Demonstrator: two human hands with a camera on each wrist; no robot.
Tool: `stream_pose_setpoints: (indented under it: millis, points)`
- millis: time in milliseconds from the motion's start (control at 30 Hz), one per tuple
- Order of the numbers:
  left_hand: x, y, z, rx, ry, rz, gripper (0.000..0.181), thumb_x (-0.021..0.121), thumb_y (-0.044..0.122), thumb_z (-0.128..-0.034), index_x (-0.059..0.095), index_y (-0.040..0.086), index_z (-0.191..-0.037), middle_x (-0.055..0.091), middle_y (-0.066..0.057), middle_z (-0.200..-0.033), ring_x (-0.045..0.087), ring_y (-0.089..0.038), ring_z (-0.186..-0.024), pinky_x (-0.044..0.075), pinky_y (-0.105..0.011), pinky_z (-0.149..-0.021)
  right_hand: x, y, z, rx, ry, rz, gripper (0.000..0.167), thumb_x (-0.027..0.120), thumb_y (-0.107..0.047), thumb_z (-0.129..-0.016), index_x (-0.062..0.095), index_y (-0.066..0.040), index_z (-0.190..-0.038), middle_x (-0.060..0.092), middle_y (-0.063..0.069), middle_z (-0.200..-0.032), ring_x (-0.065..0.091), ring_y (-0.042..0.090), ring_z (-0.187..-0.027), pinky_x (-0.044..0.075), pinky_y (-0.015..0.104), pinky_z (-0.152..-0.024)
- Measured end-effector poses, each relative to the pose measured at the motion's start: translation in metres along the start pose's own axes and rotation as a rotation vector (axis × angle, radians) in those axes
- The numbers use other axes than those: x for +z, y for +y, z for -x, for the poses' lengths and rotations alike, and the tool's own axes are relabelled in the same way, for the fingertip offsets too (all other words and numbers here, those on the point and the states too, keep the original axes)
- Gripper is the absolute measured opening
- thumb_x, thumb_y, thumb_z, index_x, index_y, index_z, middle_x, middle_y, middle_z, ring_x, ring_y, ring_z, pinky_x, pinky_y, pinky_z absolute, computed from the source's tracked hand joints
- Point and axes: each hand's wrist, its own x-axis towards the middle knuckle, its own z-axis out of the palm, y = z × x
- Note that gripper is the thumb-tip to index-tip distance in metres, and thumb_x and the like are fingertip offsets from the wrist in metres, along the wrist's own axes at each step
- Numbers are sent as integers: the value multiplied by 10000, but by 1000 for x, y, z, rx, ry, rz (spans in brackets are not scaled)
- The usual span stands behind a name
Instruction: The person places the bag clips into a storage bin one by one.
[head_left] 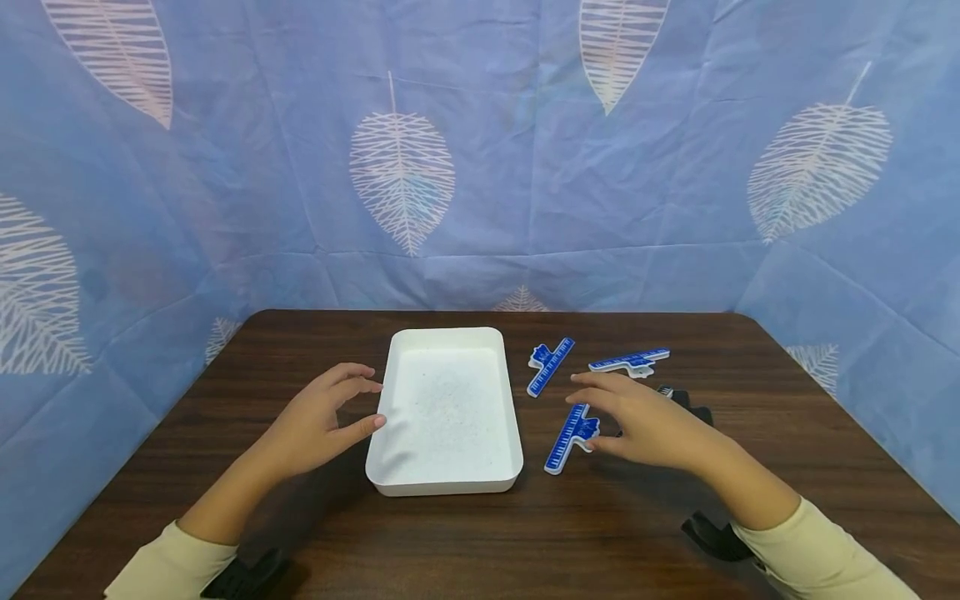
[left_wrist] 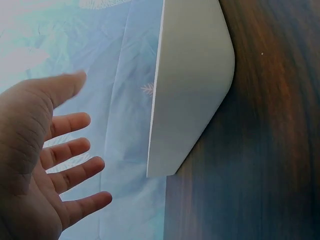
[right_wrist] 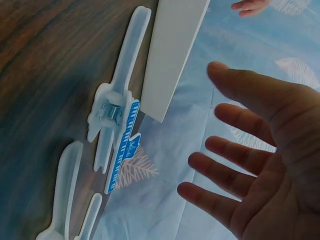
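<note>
In the head view, closed off from 9 round through 12 to 3 o'clock by a blue cloth [head_left: 487, 158], creased with faint fold lines. Printed with white leaves: a large leaf [head_left: 33, 292] at 9, cropped; a striped leaf [head_left: 120, 54] at 10, cropped; a rounded leaf [head_left: 402, 177] at 11; a narrow leaf [head_left: 618, 46] at 1; a tilted leaf [head_left: 825, 167] at 2. Spread toward 6 with a dark brown tabletop [head_left: 450, 550], wood-grained, rounded at both far corners.

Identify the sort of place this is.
Probably a plain indoor workspace screened off for tabletop work, though the room beyond stays hidden. A blue leaf-patterned cloth hangs behind a dark wood-grain table, and a shallow white tray sits on it.
</note>
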Motion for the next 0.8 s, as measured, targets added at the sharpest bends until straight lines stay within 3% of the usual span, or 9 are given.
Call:
stream_pose_setpoints:
  millis: [100, 233, 367, 600, 800]
  points:
    - [3, -1, -5, -9, 21, 43, 344, 734, 283, -874, 685, 67, -1138, 552, -96, -1274, 501, -59, -616, 478, -236, -529, 0, 1, -1, 6, -26, 7, 476, 810, -220, -790, 651, -101, -1222, 500, 181, -1402, 472, 398, -1270, 453, 556, -970]
    - [5, -4, -11, -40, 53, 78, 270, 754, 207, -857, 707, 59, -1078, 579, -102, -1231, 605, -176, -802, 550, -334, -657, 2, 1, -3, 14, -54, 6, 462, 803, -230, -801, 652, -114, -1223, 483, 181, -1419, 448, 412, -1289, 442, 566, -980]
    - [8, -9, -15, -81, 88, 113, 205, 758, 158, -848, 721, 57, -1022, 607, -119, -1185, 611, -269, -989, 554, -462, -799, 5, 2, -5, 15, -70, 4, 455, 804, -228, -801, 658, -120, -1218, 485, 184, -1415, 458, 408, -1279, 443, 562, -982]
    - [15, -14, -19, -177, 150, 164, 114, 745, 113, -849, 720, 53, -943, 641, -101, -1077, 634, -254, -933, 570, -428, -763, 11, 5, -7, 25, -97, -19, 434, 803, -216, -803, 667, -100, -1198, 525, 177, -1365, 496, 386, -1247, 464, 538, -968]
    - [18, -18, -23, -268, 133, 171, 171, 744, 165, -856, 710, 56, -984, 639, -106, -1049, 624, -276, -951, 552, -454, -772, 16, 9, -8, 21, -115, -24, 430, 809, -213, -795, 672, -93, -1185, 564, 160, -1311, 536, 368, -1202, 478, 527, -955]
